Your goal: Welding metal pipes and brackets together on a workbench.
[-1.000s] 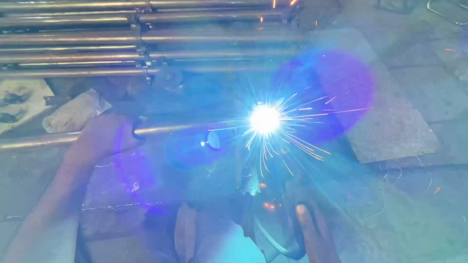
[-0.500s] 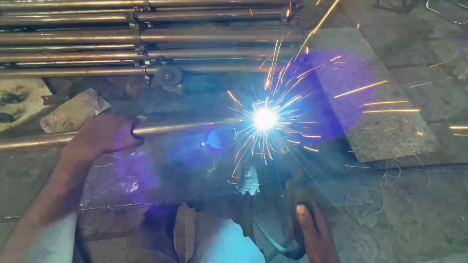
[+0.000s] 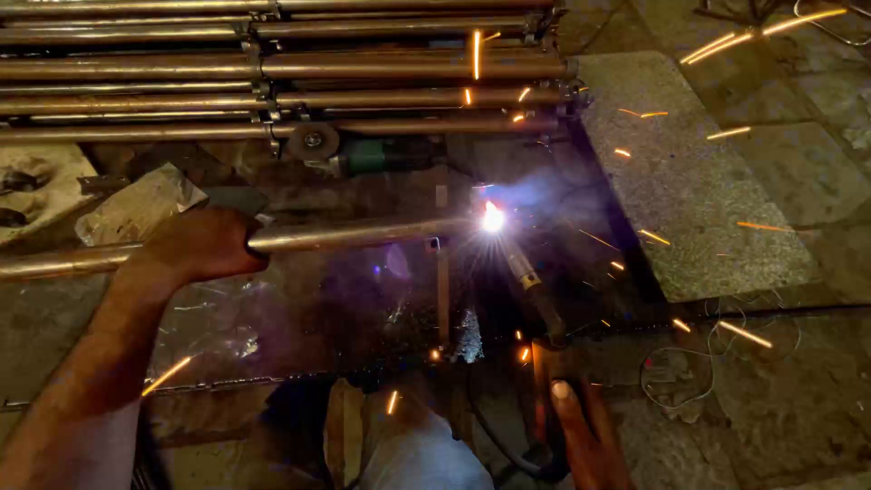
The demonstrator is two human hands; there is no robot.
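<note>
Sparks now scatter wider and the arc glare (image 3: 493,218) shrinks. Left hand (image 3: 204,245) wraps the near pipe (image 3: 363,234); right hand (image 3: 581,422) clasps the electrode holder (image 3: 544,313).

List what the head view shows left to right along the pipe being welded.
left hand gripping the pipe → bare pipe → bright weld arc → electrode rod slanting down to the right hand → stone slab
</note>
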